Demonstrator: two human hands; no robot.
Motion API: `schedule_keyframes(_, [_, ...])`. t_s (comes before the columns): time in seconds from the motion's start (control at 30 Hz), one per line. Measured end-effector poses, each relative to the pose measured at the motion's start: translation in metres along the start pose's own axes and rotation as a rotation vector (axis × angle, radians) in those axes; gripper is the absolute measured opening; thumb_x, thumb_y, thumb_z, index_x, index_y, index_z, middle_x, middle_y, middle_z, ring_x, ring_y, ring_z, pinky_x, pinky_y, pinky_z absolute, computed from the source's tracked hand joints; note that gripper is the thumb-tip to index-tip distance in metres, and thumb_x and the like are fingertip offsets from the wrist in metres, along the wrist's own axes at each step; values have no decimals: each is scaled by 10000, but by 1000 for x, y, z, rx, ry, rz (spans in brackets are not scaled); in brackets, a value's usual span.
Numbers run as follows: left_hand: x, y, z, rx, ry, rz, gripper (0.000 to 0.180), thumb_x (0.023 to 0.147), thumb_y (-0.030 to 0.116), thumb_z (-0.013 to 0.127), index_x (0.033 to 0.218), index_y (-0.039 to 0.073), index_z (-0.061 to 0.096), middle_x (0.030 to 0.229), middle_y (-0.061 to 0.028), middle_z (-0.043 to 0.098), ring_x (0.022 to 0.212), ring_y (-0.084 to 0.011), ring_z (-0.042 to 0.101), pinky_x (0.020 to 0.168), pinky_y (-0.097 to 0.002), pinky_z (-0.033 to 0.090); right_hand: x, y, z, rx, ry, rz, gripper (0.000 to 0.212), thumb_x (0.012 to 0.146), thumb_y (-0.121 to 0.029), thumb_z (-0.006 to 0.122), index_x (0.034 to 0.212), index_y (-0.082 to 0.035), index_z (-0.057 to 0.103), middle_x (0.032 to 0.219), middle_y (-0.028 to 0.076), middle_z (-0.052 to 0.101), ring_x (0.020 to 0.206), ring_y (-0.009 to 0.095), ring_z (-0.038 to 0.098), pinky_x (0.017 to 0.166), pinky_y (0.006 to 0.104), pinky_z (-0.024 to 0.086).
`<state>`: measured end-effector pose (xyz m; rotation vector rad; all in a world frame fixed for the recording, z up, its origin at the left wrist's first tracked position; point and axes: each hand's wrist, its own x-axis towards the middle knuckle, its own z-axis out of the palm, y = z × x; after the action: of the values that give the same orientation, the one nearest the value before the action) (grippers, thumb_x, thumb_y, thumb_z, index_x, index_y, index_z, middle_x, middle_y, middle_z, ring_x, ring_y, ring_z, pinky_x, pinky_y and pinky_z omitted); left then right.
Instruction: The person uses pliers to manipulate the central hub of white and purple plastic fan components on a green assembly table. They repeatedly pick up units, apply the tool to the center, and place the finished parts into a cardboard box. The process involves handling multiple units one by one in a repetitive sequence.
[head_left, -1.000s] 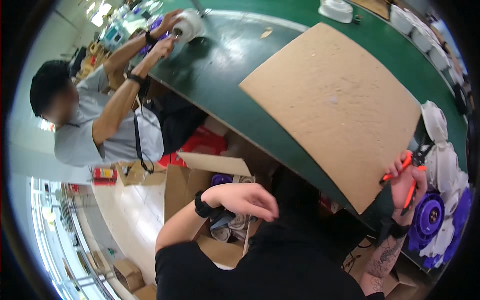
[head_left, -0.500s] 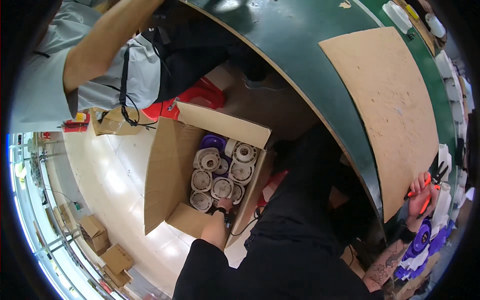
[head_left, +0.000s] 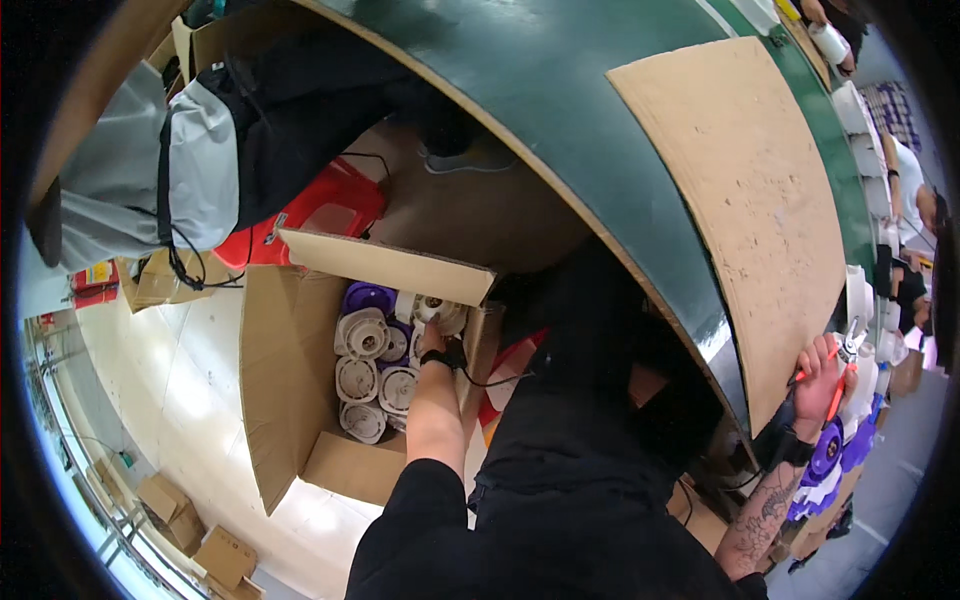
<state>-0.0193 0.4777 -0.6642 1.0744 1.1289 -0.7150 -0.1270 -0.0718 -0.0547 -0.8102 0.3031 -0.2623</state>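
My left hand (head_left: 431, 338) reaches down into an open cardboard box (head_left: 275, 370). Its bunched fingers are on a white round plastic part (head_left: 450, 318) in the far right corner of the box; some of the fingertips are hidden. Several more white round parts (head_left: 363, 334) and a purple one (head_left: 369, 297) lie packed around it. Over at the right, beside the table edge, my right hand (head_left: 818, 382) is closed around pliers (head_left: 852, 340) with orange-red handles, their metal jaws pointing away from me.
A flat cardboard sheet (head_left: 745, 190) lies on the green table (head_left: 540, 90). Beyond my right hand are white and purple parts (head_left: 826, 450). A red stool (head_left: 340, 205) and a co-worker in grey (head_left: 205, 170) are at the far left. Cartons (head_left: 222, 558) stand on the floor, lower left.
My left hand has moved from the near end of the box to the part in its far right corner. The view has shifted; my right hand still holds the pliers.
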Motion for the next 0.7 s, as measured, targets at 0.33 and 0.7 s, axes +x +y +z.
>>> schedule_keyframes(0.33, [-40,9,-26,-153,-78,157,589,908,416,682,1360,46,605,1347,-117,640,1219,-321,606,1039,-447,493,8,-7,-14,-72,-22,13,436,866,-380,665,1052,-59,436,839,13,376,702,136,366,667,322,334])
schedule_keyframes(0.7, [-342,112,-104,-371,-680,130,681,1014,484,534,1613,218,348,1584,-191,456,1408,-379,479,1200,-490,356,6,-35,7,-244,132,209,159,822,-106,613,940,-45,526,728,21,496,605,120,490,603,307,424])
